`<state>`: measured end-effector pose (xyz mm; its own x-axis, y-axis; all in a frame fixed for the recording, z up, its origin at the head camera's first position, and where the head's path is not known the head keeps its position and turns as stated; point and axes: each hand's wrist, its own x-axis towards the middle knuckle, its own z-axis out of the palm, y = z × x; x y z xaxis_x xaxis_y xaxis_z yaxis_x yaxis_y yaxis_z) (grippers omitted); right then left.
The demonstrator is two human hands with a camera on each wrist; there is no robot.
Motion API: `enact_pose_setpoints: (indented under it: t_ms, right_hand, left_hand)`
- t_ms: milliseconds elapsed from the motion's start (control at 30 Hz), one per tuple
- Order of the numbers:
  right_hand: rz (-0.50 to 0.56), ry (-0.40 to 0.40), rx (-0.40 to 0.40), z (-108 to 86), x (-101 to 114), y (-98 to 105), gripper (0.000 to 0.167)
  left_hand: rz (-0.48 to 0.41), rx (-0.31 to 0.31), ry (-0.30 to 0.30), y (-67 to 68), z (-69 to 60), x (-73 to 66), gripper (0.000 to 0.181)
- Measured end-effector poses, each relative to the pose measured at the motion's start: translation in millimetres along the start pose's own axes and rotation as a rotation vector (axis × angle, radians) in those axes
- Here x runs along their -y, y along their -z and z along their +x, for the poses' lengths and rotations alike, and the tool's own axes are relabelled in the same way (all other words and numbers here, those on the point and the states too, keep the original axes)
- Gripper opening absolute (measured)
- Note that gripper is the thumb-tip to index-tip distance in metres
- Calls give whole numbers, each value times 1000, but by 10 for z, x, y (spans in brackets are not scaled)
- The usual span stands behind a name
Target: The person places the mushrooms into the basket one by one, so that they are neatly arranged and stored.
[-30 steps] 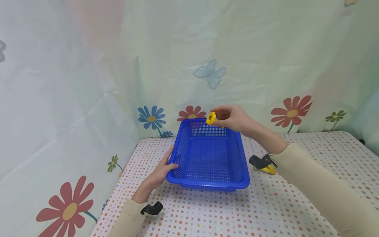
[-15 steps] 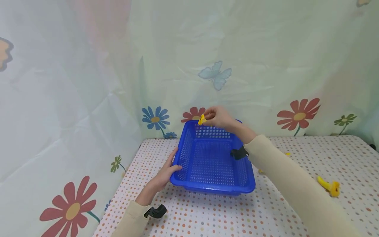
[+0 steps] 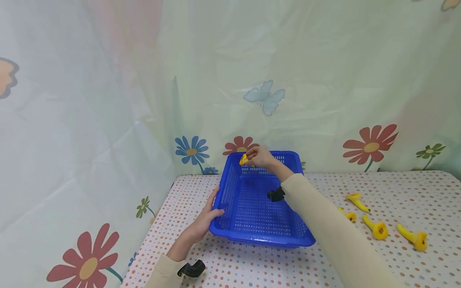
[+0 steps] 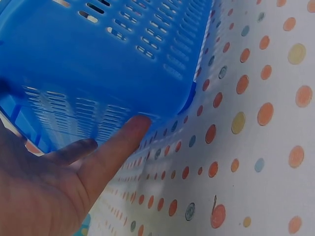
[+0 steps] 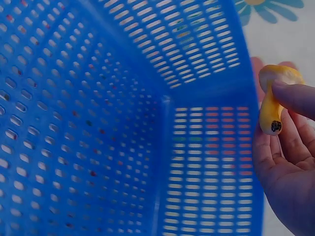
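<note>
A yellow trumpet-shaped mushroom [image 3: 243,159] is pinched between the thumb and fingers of my right hand [image 3: 262,158]. It hangs over the far end of the blue perforated basket [image 3: 263,241]. In the right wrist view, the mushroom [image 5: 270,110] is beside the basket's rim, its dark stem end showing. At the basket's left side, my left hand [image 3: 202,222] holds the rim, thumb over the edge and fingers along the outer wall. The left wrist view has the left hand [image 4: 54,191] against the basket wall [image 4: 74,54]. My right forearm hides part of the basket.
Several yellow mushrooms lie on the dotted tablecloth right of the basket, among them one at the back [image 3: 357,202], a middle mushroom [image 3: 376,229] and the rightmost mushroom [image 3: 414,238]. Another mushroom [image 3: 350,217] is partly behind my right sleeve. A flower-printed curtain [image 3: 306,80] encloses the table.
My right hand has moved left over the basket's far end, then lower, with the mushroom in its fingers. Mushrooms on the right have come into sight. My left hand keeps its hold.
</note>
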<state>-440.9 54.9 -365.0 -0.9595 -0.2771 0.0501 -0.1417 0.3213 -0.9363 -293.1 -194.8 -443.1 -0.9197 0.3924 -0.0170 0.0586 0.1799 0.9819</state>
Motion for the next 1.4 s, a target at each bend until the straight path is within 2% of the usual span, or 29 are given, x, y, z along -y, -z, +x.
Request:
enact_pose_setpoints:
  t_ms: [233, 400, 667, 933, 1133, 1400]
  right_hand:
    - [-82, -36, -19, 101, -241, -92, 34]
    - [-76, -59, 5, 111, -390, -154, 31]
    - [-102, -59, 9, 136, -490, -202, 25]
    - [-152, -99, 96, 224, -596, -253, 24]
    - [-176, -69, 56, 281, -629, -259, 23]
    - [-180, -57, 20, 270, -724, -340, 23]
  left_hand:
    - [-32, 31, 7, -21, 10, 33, 78]
    - [-37, 44, 22, -59, -24, 66, 78]
    - [-38, 54, 1, -25, -16, 20, 78]
    - [-25, 55, 2, 11, -1, 20, 79]
    - [-32, 39, -29, 16, 47, -11, 78]
    - [-27, 30, -8, -2, -6, 23, 80]
